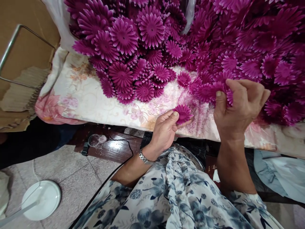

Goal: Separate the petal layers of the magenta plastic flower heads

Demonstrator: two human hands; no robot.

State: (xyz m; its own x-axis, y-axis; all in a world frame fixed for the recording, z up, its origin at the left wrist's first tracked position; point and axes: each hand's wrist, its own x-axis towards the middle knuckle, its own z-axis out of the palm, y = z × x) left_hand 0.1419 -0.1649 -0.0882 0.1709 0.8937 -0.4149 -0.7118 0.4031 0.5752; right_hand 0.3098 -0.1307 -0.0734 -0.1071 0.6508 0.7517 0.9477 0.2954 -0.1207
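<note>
My left hand [165,128] pinches a single purple fabric flower [183,113] just above the floral cloth [95,101], fingers closed on it. My right hand [240,106] is closed on a small bunch of purple flowers [214,90] at the near edge of the big pile of purple flowers [190,41]. The pile covers the far side of the cloth from the middle to the right edge. A metal watch sits on my left wrist.
A cardboard box [26,47] with a metal wire frame [14,41] stands at the left. On the tiled floor lie a white round base [41,200] and a black cable [119,165]. Purple dust speckles the cloth. A grey garment [278,171] lies at the right.
</note>
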